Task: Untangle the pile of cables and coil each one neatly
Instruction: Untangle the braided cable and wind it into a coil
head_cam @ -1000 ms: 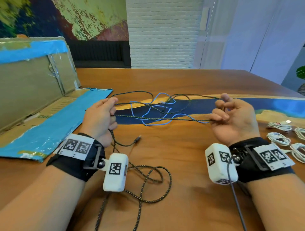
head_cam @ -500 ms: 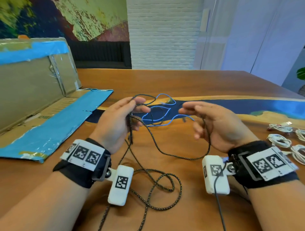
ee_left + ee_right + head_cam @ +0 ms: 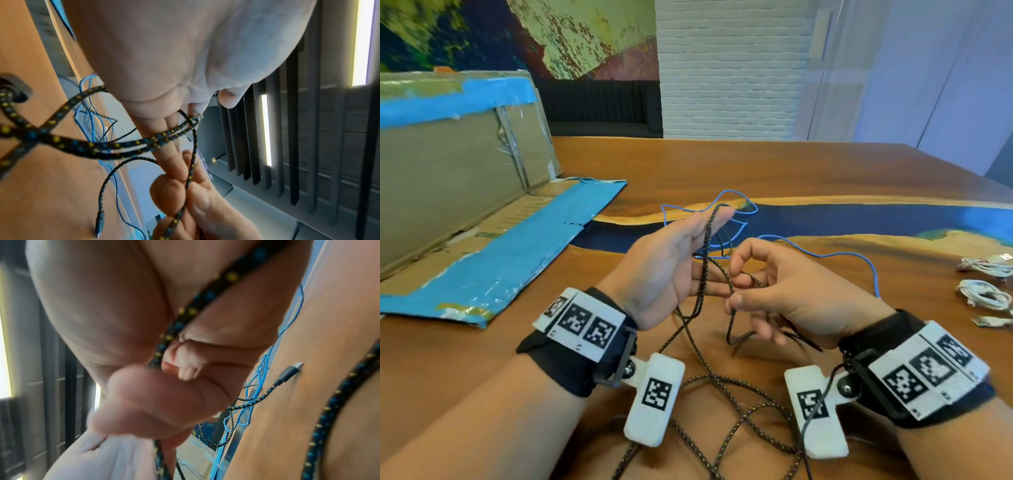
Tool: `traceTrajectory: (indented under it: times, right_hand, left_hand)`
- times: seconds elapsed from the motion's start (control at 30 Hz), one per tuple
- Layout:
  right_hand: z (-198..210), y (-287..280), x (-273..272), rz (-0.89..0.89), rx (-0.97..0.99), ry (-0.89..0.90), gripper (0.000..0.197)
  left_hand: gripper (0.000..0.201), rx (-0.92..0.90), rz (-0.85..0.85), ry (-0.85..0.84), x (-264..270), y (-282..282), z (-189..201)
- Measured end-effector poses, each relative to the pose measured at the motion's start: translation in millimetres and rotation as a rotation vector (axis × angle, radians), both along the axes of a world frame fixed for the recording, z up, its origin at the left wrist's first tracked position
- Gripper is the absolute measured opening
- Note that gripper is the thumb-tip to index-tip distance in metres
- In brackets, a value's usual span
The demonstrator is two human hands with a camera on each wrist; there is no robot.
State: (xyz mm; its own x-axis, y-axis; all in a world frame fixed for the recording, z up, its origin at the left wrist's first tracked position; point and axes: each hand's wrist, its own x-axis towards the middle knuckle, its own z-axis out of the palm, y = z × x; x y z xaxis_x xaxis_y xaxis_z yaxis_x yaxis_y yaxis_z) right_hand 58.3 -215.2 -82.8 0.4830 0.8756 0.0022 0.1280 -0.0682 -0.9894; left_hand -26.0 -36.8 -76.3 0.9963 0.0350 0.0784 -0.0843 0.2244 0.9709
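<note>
A black braided cable [image 3: 704,240] with yellow and blue flecks loops over my left hand [image 3: 688,260], which stands upright with its fingers straight. In the left wrist view the cable [image 3: 127,144] crosses those fingers twice. My right hand [image 3: 743,291] sits right next to them and pinches the same cable [image 3: 185,316] between thumb and curled fingers. The rest of the cable lies in loose loops [image 3: 722,380] on the table under my wrists. Its dark plug [image 3: 287,374] rests on the wood. A thin blue cable [image 3: 835,255] lies tangled on the table behind my hands.
A flattened cardboard box [image 3: 465,192] with blue tape takes up the left side of the wooden table [image 3: 791,171]. Several coiled white cables [image 3: 983,294] lie at the right edge. A blue resin strip [image 3: 859,219] runs across the tabletop.
My hands were apart with the black cable stretched between them. They have come together, my left hand has turned upright with the cable looped over it, and my right hand holds the cable beside it.
</note>
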Motion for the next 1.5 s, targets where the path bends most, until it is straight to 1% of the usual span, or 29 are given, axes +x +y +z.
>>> traceTrajectory:
  times: [0.07, 0.1, 0.17, 0.23, 0.3, 0.4, 0.47, 0.53, 0.6, 0.67, 0.77, 0.87, 0.93, 0.97, 1.0, 1.07, 1.1, 1.13, 1.17, 1.23, 1.3, 1.33, 1.4, 1.43, 1.5]
  right_hand:
    - [-1, 0, 2, -0.035, 0.011, 0.009, 0.023]
    - [0, 0, 5, -0.075, 0.021, 0.051, 0.023]
    - [4, -2, 14, -0.201, 0.063, 0.140, 0.028]
    - [10, -8, 26, -0.355, 0.174, 0.204, 0.031]
    - [15, -18, 41, -0.554, 0.320, 0.273, 0.032]
    - [14, -35, 63, -0.858, 0.512, 0.370, 0.034]
    - [12, -45, 75, -1.000, 0.617, 0.418, 0.037]
    - [10, -51, 82, -1.076, 0.654, 0.436, 0.038]
    - [9, -52, 83, -1.068, 0.630, 0.438, 0.038]
    - [8, -50, 82, -1.032, 0.582, 0.416, 0.037]
    - [6, -42, 76, -0.938, 0.464, 0.327, 0.035]
    - [3, -32, 69, -0.829, 0.337, 0.222, 0.030]
    - [2, -28, 65, -0.776, 0.300, 0.187, 0.027]
    - [2, -27, 63, -0.760, 0.296, 0.184, 0.027]
    - [1, -27, 62, -0.755, 0.297, 0.183, 0.028]
    - [0, -27, 62, -0.778, 0.319, 0.190, 0.031]
    - [0, -27, 63, -0.808, 0.345, 0.196, 0.034]
    - [0, -27, 64, -0.845, 0.379, 0.201, 0.038]
    - [0, -29, 66, -0.889, 0.414, 0.207, 0.041]
    - [3, -34, 69, -0.978, 0.481, 0.250, 0.045]
    - [6, -41, 73, -1.023, 0.526, 0.336, 0.044]
    - [6, -45, 76, -1.030, 0.529, 0.374, 0.043]
    - [5, -49, 79, -1.010, 0.512, 0.417, 0.041]
    - [4, -48, 80, -0.992, 0.502, 0.418, 0.040]
    - [3, -45, 78, -0.955, 0.475, 0.389, 0.038]
  left_hand:
    - [0.044, 0.051, 0.051, 0.025, -1, 1, 4]
    - [0.038, 0.118, 0.097, 0.035, -1, 3, 5]
    - [0.031, 0.290, 0.189, 0.051, -1, 10, 6]
    - [0.030, 0.385, 0.249, 0.064, 0, 20, 5]
    - [0.026, 0.377, 0.357, 0.050, 3, 31, 5]
    - [0.023, 0.343, 0.576, 0.009, 8, 54, 6]
    - [0.024, 0.293, 0.686, 0.002, 11, 69, 6]
    - [0.024, 0.212, 0.719, 0.016, 15, 75, 10]
    - [0.022, 0.182, 0.682, 0.007, 21, 70, 22]
    - [0.023, 0.224, 0.673, -0.039, 31, 61, 46]
    - [0.032, 0.296, 0.764, -0.171, 51, 52, 99]
    - [0.028, 0.492, 0.893, -0.358, 73, 48, 156]
    - [0.035, 0.582, 0.937, -0.439, 82, 40, 181]
    - [0.036, 0.536, 0.932, -0.487, 86, 36, 186]
    - [0.038, 0.426, 0.887, -0.539, 89, 31, 187]
    - [0.037, 0.305, 0.755, -0.598, 94, 21, 171]
    - [0.036, 0.298, 0.697, -0.560, 97, 18, 159]
    - [0.034, 0.339, 0.659, -0.495, 101, 19, 144]
    - [0.033, 0.431, 0.648, -0.419, 103, 22, 129]
    - [0.033, 0.639, 0.652, -0.261, 104, 35, 101]
    - [0.032, 0.763, 0.725, -0.101, 100, 59, 80]
    - [0.031, 0.750, 0.790, -0.049, 96, 74, 72]
    - [0.030, 0.645, 0.908, -0.018, 87, 98, 61]
    - [0.030, 0.618, 0.917, -0.003, 84, 105, 58]
    - [0.028, 0.617, 0.839, 0.067, 80, 111, 51]
